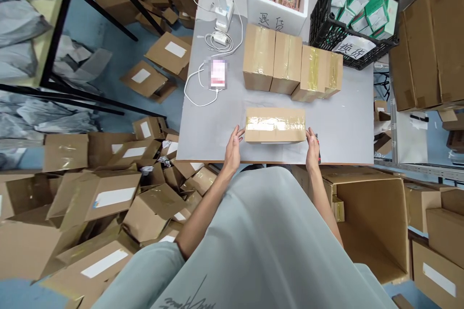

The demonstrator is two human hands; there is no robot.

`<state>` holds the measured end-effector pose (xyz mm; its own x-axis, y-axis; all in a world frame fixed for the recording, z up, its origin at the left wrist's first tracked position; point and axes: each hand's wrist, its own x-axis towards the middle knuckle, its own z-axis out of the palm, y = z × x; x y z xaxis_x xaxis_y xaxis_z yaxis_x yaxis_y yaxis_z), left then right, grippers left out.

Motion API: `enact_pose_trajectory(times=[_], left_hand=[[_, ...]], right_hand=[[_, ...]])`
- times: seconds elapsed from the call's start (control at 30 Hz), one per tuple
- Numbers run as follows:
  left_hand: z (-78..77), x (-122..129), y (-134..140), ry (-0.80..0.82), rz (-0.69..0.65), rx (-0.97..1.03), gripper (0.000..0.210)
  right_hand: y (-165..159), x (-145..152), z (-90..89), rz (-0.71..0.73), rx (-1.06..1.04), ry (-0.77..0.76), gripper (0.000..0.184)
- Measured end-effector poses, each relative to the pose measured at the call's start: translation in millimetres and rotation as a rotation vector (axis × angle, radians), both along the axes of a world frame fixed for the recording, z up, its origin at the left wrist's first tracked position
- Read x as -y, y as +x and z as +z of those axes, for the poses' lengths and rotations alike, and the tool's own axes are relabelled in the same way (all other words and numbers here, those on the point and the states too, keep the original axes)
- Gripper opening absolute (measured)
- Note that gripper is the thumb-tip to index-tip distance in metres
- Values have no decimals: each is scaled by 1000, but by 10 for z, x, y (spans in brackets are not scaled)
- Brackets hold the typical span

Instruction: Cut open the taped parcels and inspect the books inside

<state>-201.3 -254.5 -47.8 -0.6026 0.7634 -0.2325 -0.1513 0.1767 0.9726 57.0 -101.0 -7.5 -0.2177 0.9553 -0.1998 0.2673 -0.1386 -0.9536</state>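
Note:
A taped cardboard box (275,124) lies lengthwise near the front edge of the table, with shiny clear-yellow tape along its top. At its left end is my left hand (233,148), open, with fingers stretched and the tips close to the cardboard. My right hand (312,149) is at the right end, also open, its fingers pointing forward beside the box's corner. Whether either hand presses on the box I cannot tell. A small dark and red object (318,148), partly hidden, lies just right of my right hand.
Several taped boxes (259,58) stand in a row on the grey table (348,130). Behind them are a white bin (277,19) and a black crate (328,34) of green boxes. A phone (218,74) is on a cable. Opened cartons (112,198) fill the left floor; a large carton (373,222) stands right.

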Motion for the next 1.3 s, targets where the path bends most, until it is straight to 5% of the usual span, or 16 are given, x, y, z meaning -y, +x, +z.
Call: enact_pose_trajectory(times=[0.2, 0.43, 0.7, 0.83, 0.97, 1.3], left_hand=[[-73, -22, -1, -21, -16, -10, 93], [-383, -70, -21, -139, -61, 71, 96], [-810, -115, -6, -274, 6, 158, 94], [-933, -106, 41, -304, -11, 192, 96], [-866, -66, 20, -284, -6, 180, 98], [-435, -132, -62, -147, -39, 73, 97]], right_hand=[[17, 5, -114, -19, 17, -72, 87], [-4, 8, -419, 16, 74, -186, 95], [51, 27, -906, -116, 60, -348, 114], [53, 123, -1048, -103, 56, -389, 107], [73, 139, -980, -106, 41, -377, 110], [31, -103, -494, -36, -10, -231, 97]])
